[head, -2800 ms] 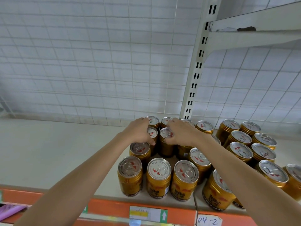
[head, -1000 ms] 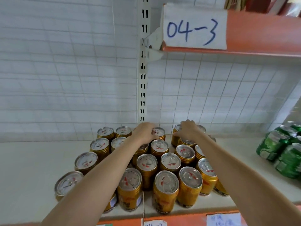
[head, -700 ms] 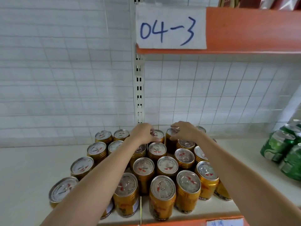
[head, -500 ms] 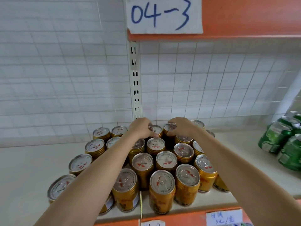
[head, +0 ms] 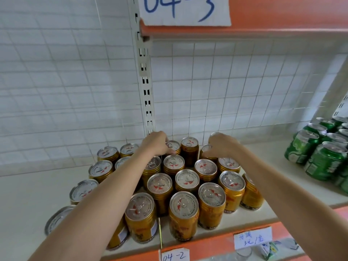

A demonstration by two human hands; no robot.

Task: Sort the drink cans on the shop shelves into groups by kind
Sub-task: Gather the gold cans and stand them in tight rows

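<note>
Several gold drink cans (head: 183, 204) with silver lids stand packed together on the white shelf (head: 28, 194). My left hand (head: 156, 144) reaches to the back row, its fingers curled over the rim of a gold can (head: 172, 146). My right hand (head: 223, 146) is further right in the same row, curled round another gold can (head: 206, 148) that it mostly hides. An upright gold can (head: 190, 149) stands free between the two hands. Several green cans (head: 327, 161) are grouped at the shelf's right end.
A slotted white upright (head: 145, 81) rises behind the gold cans against the wire-grid back wall. An orange upper shelf edge (head: 282, 16) with a paper label "04-3" (head: 184, 10) hangs overhead. Label "04-2" (head: 175, 256) is on the front rail. Bare shelf lies left.
My hands have moved apart: the right hand has shifted to the right along the back row, leaving one can standing between them. The view has also tilted down a little.
</note>
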